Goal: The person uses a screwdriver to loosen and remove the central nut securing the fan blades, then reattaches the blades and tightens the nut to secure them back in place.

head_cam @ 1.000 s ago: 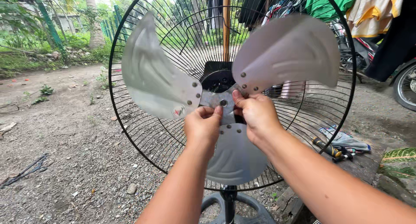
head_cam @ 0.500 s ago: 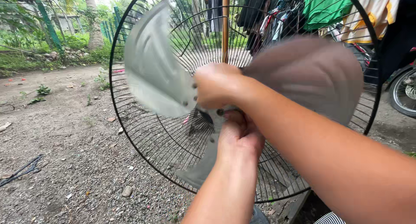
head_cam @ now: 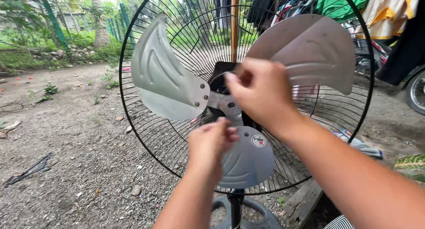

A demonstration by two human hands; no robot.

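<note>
A stand fan has its front guard off, with a black wire rear grille behind three bare metal blades. One blade points up left, one up right, and one hangs down. My left hand pinches the root edge of the lower blade just below the metal hub. Blurred by motion, my right hand reaches in from the right. Its curled fingers are at the hub's upper side and cover the black motor housing behind.
The fan's pole and round base stand on gravel beside a wooden plank. Behind the grille are a wooden post, hanging clothes and a vehicle wheel. A black cable lies at left.
The blades have turned slightly. My right hand has moved from across the hub to its upper right side. My left hand stays low by the lower blade's root.
</note>
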